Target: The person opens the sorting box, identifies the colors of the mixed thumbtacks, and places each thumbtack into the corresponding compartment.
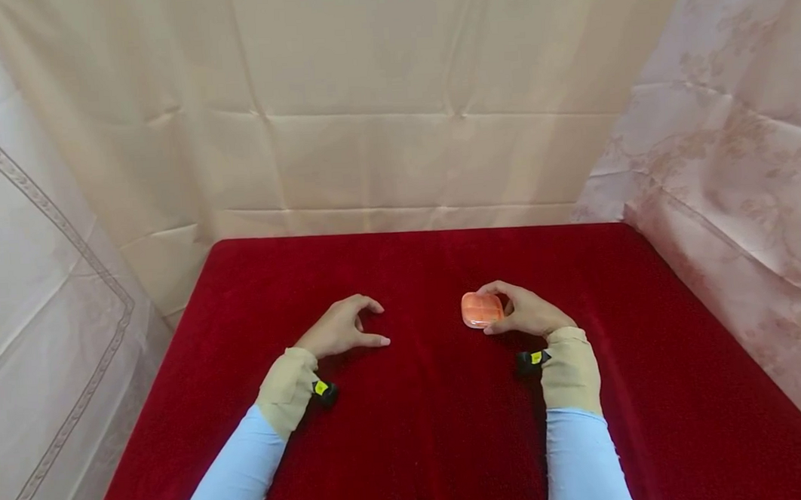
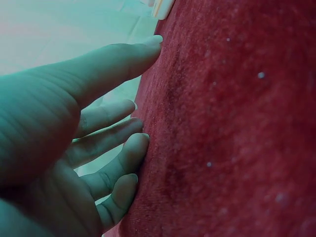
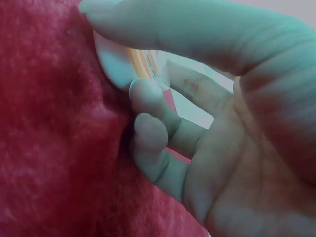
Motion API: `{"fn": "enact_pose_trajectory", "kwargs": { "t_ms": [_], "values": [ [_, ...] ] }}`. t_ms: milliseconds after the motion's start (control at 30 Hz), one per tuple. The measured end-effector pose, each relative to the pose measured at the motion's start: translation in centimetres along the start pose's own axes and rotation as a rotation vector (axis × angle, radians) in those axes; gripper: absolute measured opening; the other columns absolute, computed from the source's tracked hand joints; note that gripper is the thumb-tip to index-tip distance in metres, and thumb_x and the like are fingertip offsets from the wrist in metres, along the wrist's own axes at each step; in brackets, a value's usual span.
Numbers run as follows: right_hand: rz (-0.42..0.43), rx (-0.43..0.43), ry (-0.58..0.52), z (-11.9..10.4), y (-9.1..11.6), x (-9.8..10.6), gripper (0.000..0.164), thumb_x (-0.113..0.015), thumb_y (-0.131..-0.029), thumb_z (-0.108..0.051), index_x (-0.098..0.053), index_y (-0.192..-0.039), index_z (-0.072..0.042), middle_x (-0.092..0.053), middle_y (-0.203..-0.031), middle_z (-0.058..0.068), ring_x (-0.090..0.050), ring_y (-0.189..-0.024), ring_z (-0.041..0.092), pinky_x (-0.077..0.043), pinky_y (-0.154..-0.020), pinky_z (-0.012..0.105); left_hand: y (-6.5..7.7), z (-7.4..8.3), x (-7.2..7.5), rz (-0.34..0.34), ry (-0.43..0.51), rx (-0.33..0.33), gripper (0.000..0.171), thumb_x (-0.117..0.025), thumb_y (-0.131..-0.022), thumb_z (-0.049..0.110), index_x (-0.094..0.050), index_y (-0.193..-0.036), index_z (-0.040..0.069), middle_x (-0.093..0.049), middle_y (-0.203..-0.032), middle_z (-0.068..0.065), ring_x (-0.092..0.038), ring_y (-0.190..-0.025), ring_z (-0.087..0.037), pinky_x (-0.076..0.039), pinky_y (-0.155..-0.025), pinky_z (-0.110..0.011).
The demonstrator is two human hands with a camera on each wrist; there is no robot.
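Observation:
A small rounded-square case [image 1: 480,310] with an orange top lies on the red cloth, right of the middle in the head view. My right hand [image 1: 529,310] grips it from the right, thumb on the near side and fingers on the far side. In the right wrist view the case [image 3: 114,61] shows a pale base, an orange band and a clear upper part, with the thumb and fingers hiding much of it. To the left, my left hand [image 1: 339,327] rests at the cloth with thumb and fingers apart and nothing between them.
A red velvety cloth [image 1: 410,431] covers the table, whose far edge meets a beige curtain [image 1: 396,159]. Pale draped fabric [image 1: 756,156] hangs on the right, and a white curtain [image 1: 36,299] on the left. Each wrist carries a small black camera [image 1: 325,392].

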State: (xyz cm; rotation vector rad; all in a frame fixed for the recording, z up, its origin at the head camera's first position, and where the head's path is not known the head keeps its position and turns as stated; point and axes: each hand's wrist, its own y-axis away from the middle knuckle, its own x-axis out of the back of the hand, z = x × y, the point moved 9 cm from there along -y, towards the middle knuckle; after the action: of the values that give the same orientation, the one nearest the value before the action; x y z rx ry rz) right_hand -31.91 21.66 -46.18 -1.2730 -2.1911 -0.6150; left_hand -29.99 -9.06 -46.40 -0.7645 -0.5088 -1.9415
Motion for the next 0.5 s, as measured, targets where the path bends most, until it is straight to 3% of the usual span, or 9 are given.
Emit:
{"fn": "enact_pose_trajectory", "kwargs": {
  "t_ms": [167,267,367,500],
  "values": [
    [-0.065,-0.028,-0.024,-0.3,-0.3,-0.4,0.07,-0.089,-0.082,-0.019,-0.053,-0.141,-0.01,-0.057,-0.125,0.017,-0.057,-0.081,0.024,-0.049,-0.072,0.037,0.5,-0.4,0.1,0.015,-0.006,0.01,0.053,-0.088,-0.084,0.032,-0.065,-0.127,0.011,-0.062,-0.113,-0.002,-0.056,-0.082,-0.016,-0.049,-0.076,-0.033],
    [-0.059,-0.075,-0.021,-0.6,0.4,0.5,0.07,-0.088,-0.083,-0.021,-0.053,-0.142,-0.009,-0.055,-0.129,0.021,-0.058,-0.085,0.027,-0.052,-0.069,0.039,-0.1,-0.2,0.1,0.017,-0.019,0.0,0.049,-0.082,-0.09,0.033,-0.064,-0.129,0.01,-0.063,-0.12,-0.004,-0.059,-0.089,-0.017,-0.051,-0.082,-0.035],
    [0.042,-0.082,0.073,-0.9,1.4,2.3,0.066,-0.084,-0.087,-0.021,-0.052,-0.143,-0.005,-0.049,-0.136,0.028,-0.057,-0.099,0.036,-0.052,-0.075,0.046,-1.1,-0.1,0.4,0.038,-0.049,0.003,0.05,-0.076,-0.095,0.036,-0.061,-0.133,0.008,-0.062,-0.129,-0.007,-0.061,-0.105,-0.021,-0.051,-0.093,-0.039],
    [0.231,-0.1,0.248,-1.8,1.5,3.3,0.064,-0.077,-0.093,-0.031,-0.051,-0.144,-0.003,-0.043,-0.144,0.032,-0.046,-0.123,0.048,-0.043,-0.095,0.06,-2.2,-0.2,1.0,0.074,-0.13,0.056,0.065,-0.068,-0.098,0.049,-0.053,-0.145,0.008,-0.055,-0.142,-0.013,-0.05,-0.13,-0.031,-0.04,-0.109,-0.05]
  ]
}}
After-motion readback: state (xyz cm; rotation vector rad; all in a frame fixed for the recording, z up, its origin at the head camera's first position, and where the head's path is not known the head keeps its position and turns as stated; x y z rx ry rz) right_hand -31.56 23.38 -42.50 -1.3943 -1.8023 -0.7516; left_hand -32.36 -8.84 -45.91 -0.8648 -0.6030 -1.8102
